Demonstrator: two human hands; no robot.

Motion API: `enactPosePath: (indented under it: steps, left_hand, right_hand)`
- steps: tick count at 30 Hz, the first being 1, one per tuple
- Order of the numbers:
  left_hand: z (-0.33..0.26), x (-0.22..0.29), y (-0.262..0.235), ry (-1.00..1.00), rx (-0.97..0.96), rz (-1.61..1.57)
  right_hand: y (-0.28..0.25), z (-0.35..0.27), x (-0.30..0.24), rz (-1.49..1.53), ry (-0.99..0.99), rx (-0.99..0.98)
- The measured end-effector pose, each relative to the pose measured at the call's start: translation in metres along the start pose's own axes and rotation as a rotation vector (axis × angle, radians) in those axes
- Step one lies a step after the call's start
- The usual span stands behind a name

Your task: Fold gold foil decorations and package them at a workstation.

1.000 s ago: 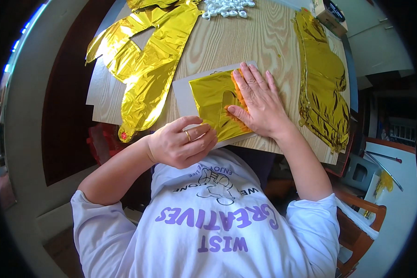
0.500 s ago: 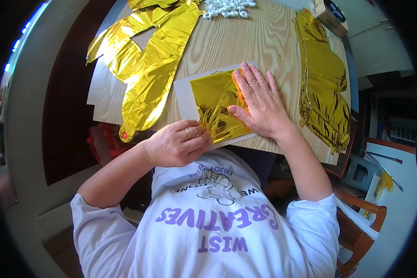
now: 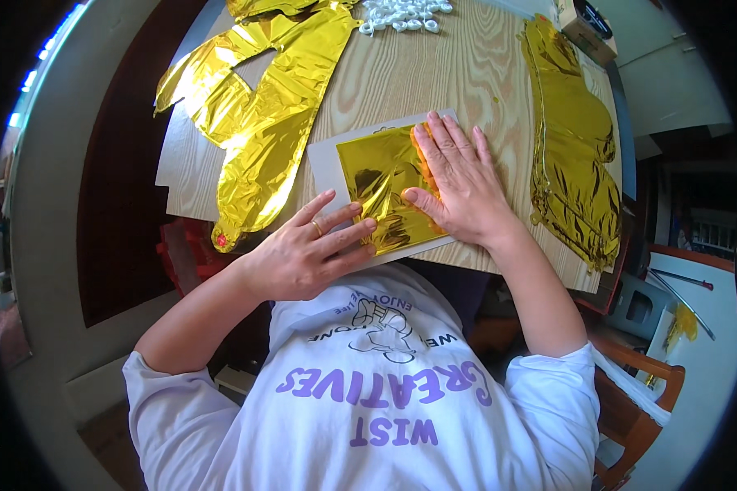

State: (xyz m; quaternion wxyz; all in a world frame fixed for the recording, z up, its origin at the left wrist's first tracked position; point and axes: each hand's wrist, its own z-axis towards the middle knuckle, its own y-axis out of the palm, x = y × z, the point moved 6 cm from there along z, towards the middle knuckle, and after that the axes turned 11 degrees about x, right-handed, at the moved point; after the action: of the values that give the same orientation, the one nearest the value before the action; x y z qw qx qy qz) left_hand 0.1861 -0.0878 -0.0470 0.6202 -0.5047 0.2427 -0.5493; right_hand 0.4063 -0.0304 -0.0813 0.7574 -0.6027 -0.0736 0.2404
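Observation:
A folded gold foil balloon (image 3: 385, 180) lies on a pale card (image 3: 326, 168) at the table's near edge. My right hand (image 3: 464, 182) rests flat on its right side, fingers stretched together and thumb out to the left. An orange strip (image 3: 427, 164) shows beside that hand, partly covered by it. With fingers spread, my left hand (image 3: 315, 245) touches the lower left corner of the folded foil. A ring sits on one of its fingers. Neither hand grips anything.
Another gold foil balloon (image 3: 270, 139) spreads over the left of the wooden table (image 3: 401, 82). A long gold foil balloon (image 3: 573, 139) lies along the right. Small white rings (image 3: 397, 15) are heaped at the far side. A box (image 3: 588, 31) stands far right, a wooden chair (image 3: 643, 409) below.
My left hand has let go of the foil's lower left edge and spread its fingers. The foil there lies flatter. My right hand stays in place.

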Motion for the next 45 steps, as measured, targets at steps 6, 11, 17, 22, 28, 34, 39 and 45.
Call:
enactPosePath:
  steps: [6,11,17,22,28,34,39,45]
  left_hand:
    - [0.02,-0.006,-0.018,-0.135,-0.015,-0.098]
    - [0.093,0.0,-0.005,-0.437,0.258,0.087]
    - [0.069,-0.018,0.053,-0.607,0.214,0.235]
    - [0.049,-0.017,0.045,-0.668,0.139,0.306]
    - [0.046,-0.017,0.043,-0.691,0.109,0.326]
    - [0.038,-0.016,0.036,-0.737,0.1,0.398]
    - [0.016,-0.015,0.017,-0.848,-0.014,0.447]
    - [0.057,-0.006,0.022,-0.709,0.183,0.316]
  right_hand:
    - [-0.002,0.0,-0.001,-0.006,-0.007,0.047]
    - [-0.002,0.002,0.0,-0.015,0.005,-0.001]
    - [-0.002,0.0,-0.002,0.028,-0.023,0.075]
    - [-0.006,0.0,-0.005,0.014,0.017,0.068]
    - [-0.008,0.001,-0.005,0.005,0.021,0.041]
    - [-0.007,0.001,-0.006,0.027,0.005,0.079]
    - [-0.008,0.0,-0.006,0.026,0.005,0.092]
    - [-0.007,0.002,-0.006,0.015,0.0,0.068]
